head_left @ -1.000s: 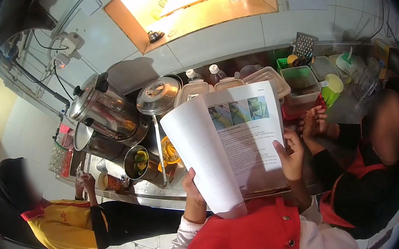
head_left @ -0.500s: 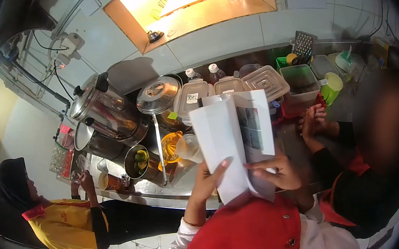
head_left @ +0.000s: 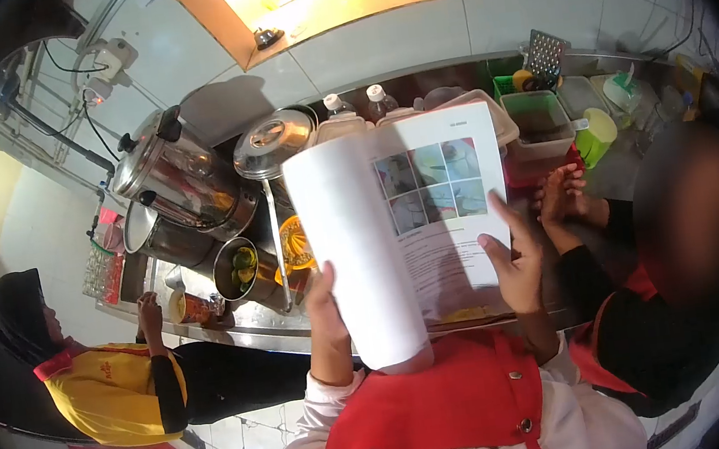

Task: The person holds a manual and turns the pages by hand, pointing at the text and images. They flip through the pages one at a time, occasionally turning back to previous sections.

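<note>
A stapled-looking set of white papers (head_left: 450, 241) is spread in front of my chest, its right page showing six photos above printed text. The left part (head_left: 353, 243) is folded over and curved. My left hand (head_left: 326, 312) grips the left edge, with some fingers hidden behind the paper. On the right edge, my right hand (head_left: 519, 259) holds the page between thumb and fingers. Behind the papers stand lidded plastic boxes (head_left: 499, 124), partly covered by them.
On the counter at left are a steel urn (head_left: 186, 178), a lidded pot (head_left: 275, 143) and a pot of green fruit (head_left: 245, 269). A green cup (head_left: 595, 137) stands at right. One person (head_left: 112, 386) is at left, another (head_left: 627, 318) at right.
The papers have opened wider and now show the photo page. My left hand has moved left to the edge, and my right hand has moved up and right to the other edge.
</note>
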`<act>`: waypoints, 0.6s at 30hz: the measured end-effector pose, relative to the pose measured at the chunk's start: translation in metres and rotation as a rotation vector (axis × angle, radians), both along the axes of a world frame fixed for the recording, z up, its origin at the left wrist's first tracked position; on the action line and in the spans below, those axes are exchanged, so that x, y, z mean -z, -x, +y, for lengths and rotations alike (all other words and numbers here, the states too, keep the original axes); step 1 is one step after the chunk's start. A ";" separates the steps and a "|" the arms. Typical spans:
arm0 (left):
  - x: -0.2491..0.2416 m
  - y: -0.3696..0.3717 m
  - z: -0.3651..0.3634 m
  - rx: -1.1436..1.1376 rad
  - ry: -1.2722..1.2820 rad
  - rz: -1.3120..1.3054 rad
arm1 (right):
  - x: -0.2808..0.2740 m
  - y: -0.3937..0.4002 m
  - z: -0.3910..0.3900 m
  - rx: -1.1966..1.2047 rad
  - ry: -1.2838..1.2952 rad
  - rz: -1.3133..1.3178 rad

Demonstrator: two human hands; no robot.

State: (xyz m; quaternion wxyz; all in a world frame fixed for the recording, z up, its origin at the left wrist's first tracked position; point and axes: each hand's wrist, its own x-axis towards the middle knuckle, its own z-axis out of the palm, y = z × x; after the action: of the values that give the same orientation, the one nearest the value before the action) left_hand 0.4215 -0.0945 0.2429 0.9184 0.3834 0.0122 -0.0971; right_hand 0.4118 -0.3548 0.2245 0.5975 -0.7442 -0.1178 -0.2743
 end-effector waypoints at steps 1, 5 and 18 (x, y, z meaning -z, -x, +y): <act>0.011 -0.003 0.007 0.042 0.183 -0.099 | -0.005 0.000 0.006 -0.016 -0.209 0.022; 0.016 -0.006 -0.004 0.092 0.526 -0.208 | -0.002 0.001 0.008 -0.040 -0.360 0.090; 0.034 -0.006 -0.022 -0.217 0.385 -0.204 | 0.004 -0.002 0.002 0.171 -0.072 0.041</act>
State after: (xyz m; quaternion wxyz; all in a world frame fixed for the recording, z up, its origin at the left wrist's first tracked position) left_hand 0.4271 -0.1164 0.2089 0.9760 0.2057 -0.0583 0.0408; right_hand 0.4134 -0.3529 0.2204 0.6007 -0.7349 -0.0317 -0.3131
